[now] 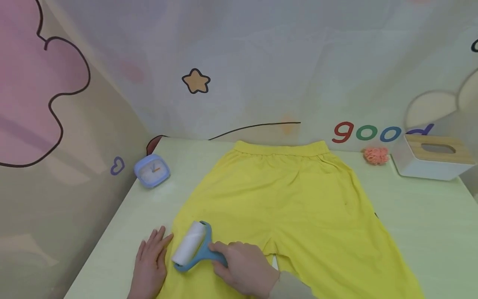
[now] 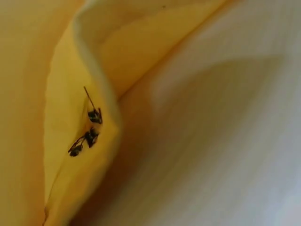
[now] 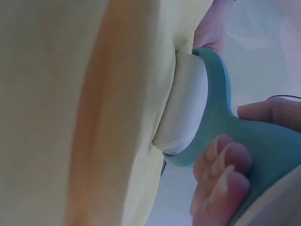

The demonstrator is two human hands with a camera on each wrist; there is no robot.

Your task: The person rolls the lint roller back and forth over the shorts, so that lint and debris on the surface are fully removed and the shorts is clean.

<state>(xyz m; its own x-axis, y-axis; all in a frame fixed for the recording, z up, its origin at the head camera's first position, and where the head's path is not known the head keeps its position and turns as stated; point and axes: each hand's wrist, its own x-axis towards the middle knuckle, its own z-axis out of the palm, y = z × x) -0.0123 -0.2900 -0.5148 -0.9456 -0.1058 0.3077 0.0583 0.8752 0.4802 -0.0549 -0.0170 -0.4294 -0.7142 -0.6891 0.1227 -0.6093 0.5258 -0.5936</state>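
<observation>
Yellow pants (image 1: 310,199) lie spread out, waistband at the far side. My right hand (image 1: 246,265) grips the blue handle of a lint roller (image 1: 190,244), its white roll resting on the leg at the left. In the right wrist view, curled fingers wrap the handle (image 3: 254,136) and the roll (image 3: 184,103) presses into the cloth. My left hand (image 1: 150,259) rests with extended fingers at the left edge of that leg. The left wrist view catches a fold of yellow cloth (image 2: 141,47) with small dark bits (image 2: 89,134) on it; the left hand is out of that view.
On the pale green table (image 1: 429,220), a blue square clock (image 1: 152,171) stands at the back left. A pink crocheted-looking item (image 1: 376,155) and a white tissue box (image 1: 427,166) with a wooden lid sit at the back right. A printed cloth backdrop (image 1: 254,83) rises behind.
</observation>
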